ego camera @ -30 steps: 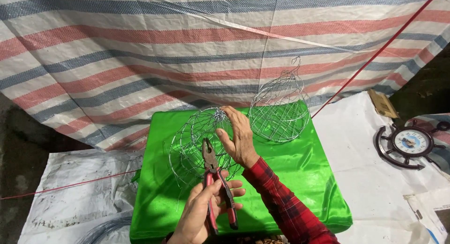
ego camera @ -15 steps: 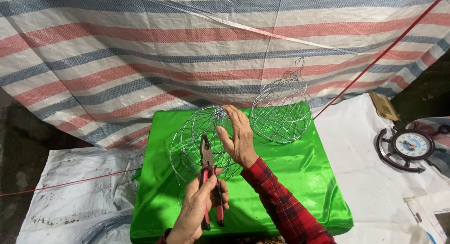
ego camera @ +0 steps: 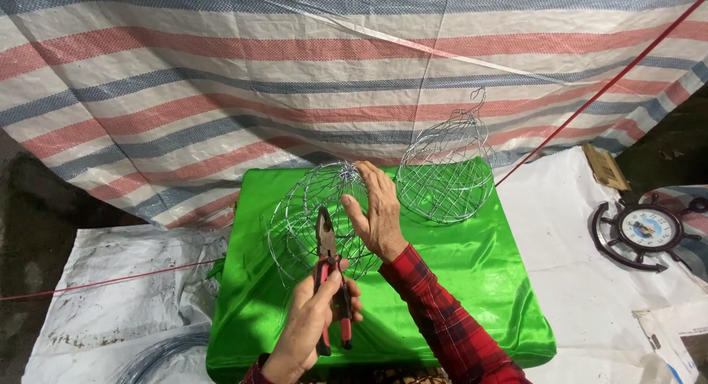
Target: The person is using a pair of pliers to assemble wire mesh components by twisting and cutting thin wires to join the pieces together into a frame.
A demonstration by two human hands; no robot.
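Left hand grips red-handled pliers, nose aimed up at the far edge, long axis near upright. Right hand, fingers spread wide, braces the round silver wire-mesh cage near the green-draped desk centre, steadying it for the pliers. A finished wire cage sits at the far right corner

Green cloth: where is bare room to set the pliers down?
Green cloth lies bare right of the right hand, below the finished wire cage. Crowded at the wire frame, where the left hand holds pliers.
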